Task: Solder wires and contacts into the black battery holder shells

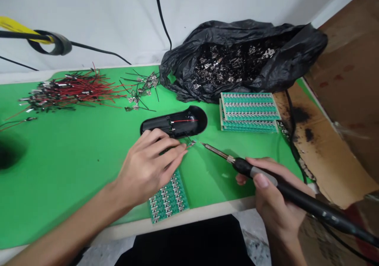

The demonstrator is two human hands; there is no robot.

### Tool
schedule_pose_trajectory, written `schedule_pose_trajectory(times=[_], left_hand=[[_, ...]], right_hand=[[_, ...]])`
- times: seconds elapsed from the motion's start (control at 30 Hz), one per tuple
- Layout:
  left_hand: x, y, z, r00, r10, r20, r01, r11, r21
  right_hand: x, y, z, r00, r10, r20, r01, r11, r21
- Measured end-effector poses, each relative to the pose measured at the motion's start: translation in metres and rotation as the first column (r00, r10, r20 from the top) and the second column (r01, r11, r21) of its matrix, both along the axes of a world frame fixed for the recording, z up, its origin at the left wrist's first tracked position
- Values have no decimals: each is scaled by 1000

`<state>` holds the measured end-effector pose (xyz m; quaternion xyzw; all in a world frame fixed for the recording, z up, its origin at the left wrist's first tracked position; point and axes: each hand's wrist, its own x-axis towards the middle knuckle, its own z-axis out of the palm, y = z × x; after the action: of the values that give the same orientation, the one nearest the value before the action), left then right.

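Observation:
My right hand [275,195] grips a black soldering iron [263,175], its metal tip pointing left. Just off that tip is a small electronic part [193,142] with thin wires, pinched between the fingertips of my left hand [154,159]. Behind my left fingers lies a black plastic shell [192,125], hollow side up, with a red wire across its inside. Partly under my left hand, a green circuit board panel [168,199] with rows of metal parts lies by the table's front edge.
More green panels [250,108] are stacked at the right. Behind them sits a black plastic bag [183,74] of small metal parts. Red and black wired pieces [79,90] are heaped at the left. Scorched cardboard [328,147] covers the right side.

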<state>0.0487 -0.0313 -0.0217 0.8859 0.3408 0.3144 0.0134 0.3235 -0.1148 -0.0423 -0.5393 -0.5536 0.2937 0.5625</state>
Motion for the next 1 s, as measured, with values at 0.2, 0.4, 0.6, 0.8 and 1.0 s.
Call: schedule_pose_trajectory(times=[0.2,0.4,0.6,0.8,1.0], left_hand=[[-2,-5,2,998,8,-56,-8,1000,-5],[-3,-5,1,996,10,-86,-11,1000,-7],[-3,-5,-1,997,15,-77,-16,1000,-8],[-4,-6,-1,996,12,-89,-13,1000,-14],[-3,-5,0,997,14,-76,-15,1000,-9]], right_hand=[[0,-2,9,998,33,-54,-38,995,-95],[2,2,16,986,97,138,-83,991,-106],[4,4,17,962,107,252,-89,993,-78],[1,6,17,962,124,243,-112,992,-63],[3,5,16,955,119,273,-106,992,-61]])
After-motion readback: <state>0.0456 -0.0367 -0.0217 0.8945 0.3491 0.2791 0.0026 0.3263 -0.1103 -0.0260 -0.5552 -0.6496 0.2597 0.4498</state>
